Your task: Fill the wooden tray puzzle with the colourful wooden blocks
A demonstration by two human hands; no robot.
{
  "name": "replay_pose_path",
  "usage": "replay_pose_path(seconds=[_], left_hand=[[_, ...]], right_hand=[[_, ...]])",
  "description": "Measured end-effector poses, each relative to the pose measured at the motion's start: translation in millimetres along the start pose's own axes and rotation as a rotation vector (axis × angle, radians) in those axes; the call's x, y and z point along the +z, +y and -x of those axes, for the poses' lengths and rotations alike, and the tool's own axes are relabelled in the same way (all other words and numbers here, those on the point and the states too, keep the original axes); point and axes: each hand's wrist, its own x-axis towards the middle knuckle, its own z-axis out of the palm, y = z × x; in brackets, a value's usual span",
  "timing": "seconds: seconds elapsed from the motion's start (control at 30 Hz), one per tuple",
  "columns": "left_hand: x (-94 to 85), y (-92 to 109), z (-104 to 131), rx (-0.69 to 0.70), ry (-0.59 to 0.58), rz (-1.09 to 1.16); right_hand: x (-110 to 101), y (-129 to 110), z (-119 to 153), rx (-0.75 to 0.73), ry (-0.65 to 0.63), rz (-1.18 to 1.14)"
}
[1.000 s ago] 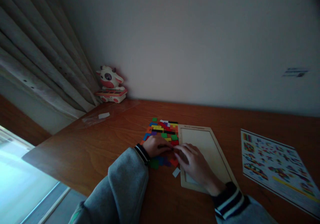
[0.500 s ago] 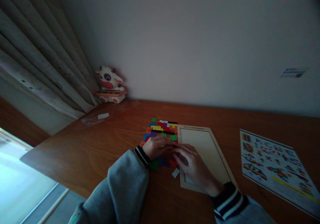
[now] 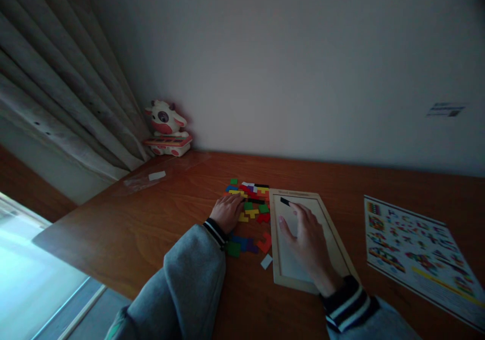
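A pale wooden tray (image 3: 278,274) with a raised rim lies on the brown table. Over its upper left part is my right hand (image 3: 308,234), its fingertips on one end of a black piece (image 3: 285,201); the thumb is held apart. To the left, my left hand (image 3: 227,212) rests palm down on the pile of coloured pieces, fingers over its left side; whether they grip one is hidden. Green (image 3: 233,249), red (image 3: 264,242) and yellow (image 3: 251,212) pieces lie around it. A white piece (image 3: 266,261) sits by the tray's lower left edge.
A printed sheet (image 3: 420,259) with coloured figures lies on the table (image 3: 170,219) at the right. At the back left stands a cow toy (image 3: 166,128) with a keyboard, near clear plastic film (image 3: 140,182) and the curtain (image 3: 68,77). The wall rises behind.
My hands, which were together over the pieces, have parted. My right hand has moved up over the tray with the black piece; my left hand has shifted up and left, uncovering more pieces.
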Motion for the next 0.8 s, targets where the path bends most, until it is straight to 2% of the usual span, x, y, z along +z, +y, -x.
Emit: replay_pose_path(seconds=[0.13,0.23,0.37,0.47,0.6,0.63,0.8], left_hand=[[-4.3,2,1,0.025,-0.020,-0.033],[-7.2,2,0,0.027,-0.019,-0.037],[-2.3,-5,-1,0.026,-0.021,-0.037],[3.4,-10,0,0.018,0.000,-0.031],[5.1,-8,3,-0.001,0.048,-0.027],[4.3,-7,3,0.000,0.051,-0.029],[-3.0,-5,2,-0.005,-0.012,-0.065]], right_hand=[[-5,-6,1,-0.015,-0.057,0.139],[-9,-8,1,-0.018,-0.071,0.143],[-13,-4,-1,-0.039,-0.053,0.138],[-12,0,-14,-0.101,-0.058,0.139],[9,-2,-52,-0.165,-0.199,0.117],[18,-3,-62,-0.161,-0.266,0.106],[66,-5,-102,-0.138,-0.358,0.086]])
